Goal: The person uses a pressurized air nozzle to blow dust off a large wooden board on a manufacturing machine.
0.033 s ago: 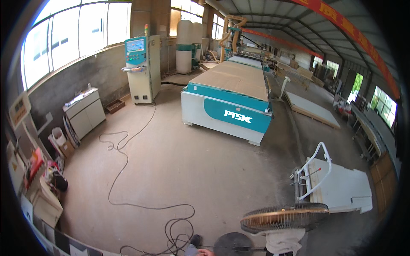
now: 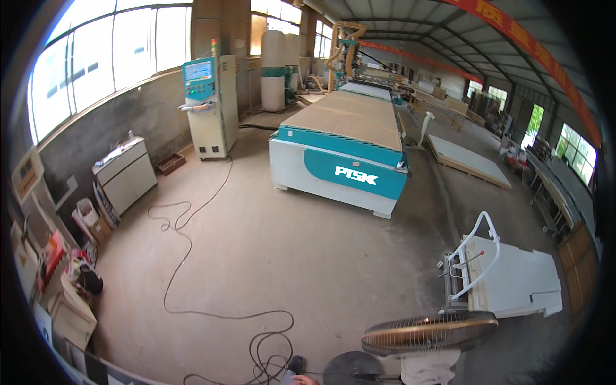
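Only a small part of one hand, seemingly my right hand (image 2: 305, 380), shows at the bottom edge. Its fingers are mostly cut off, so whether it holds anything cannot be made out. A dark shoe (image 2: 296, 364) and a bit of trouser leg lie close beside it. Loops of black cable (image 2: 273, 359) curl on the floor to the left of the shoe. To the right sits a dark round base (image 2: 350, 368), near a fan with a wire cage (image 2: 430, 332) and a pale cloth (image 2: 428, 368) under its head. My left hand is out of the picture.
A large teal-and-white flatbed machine (image 2: 337, 173) stands ahead, with a control cabinet (image 2: 212, 128) to its left. A white cupboard (image 2: 128, 172) is by the wall. At right stands a trolley with a white handle (image 2: 495, 239), beside white panels (image 2: 520, 276).
The view has shifted very slightly; the fan and floor cable appear a little lower. Nothing else has visibly moved.
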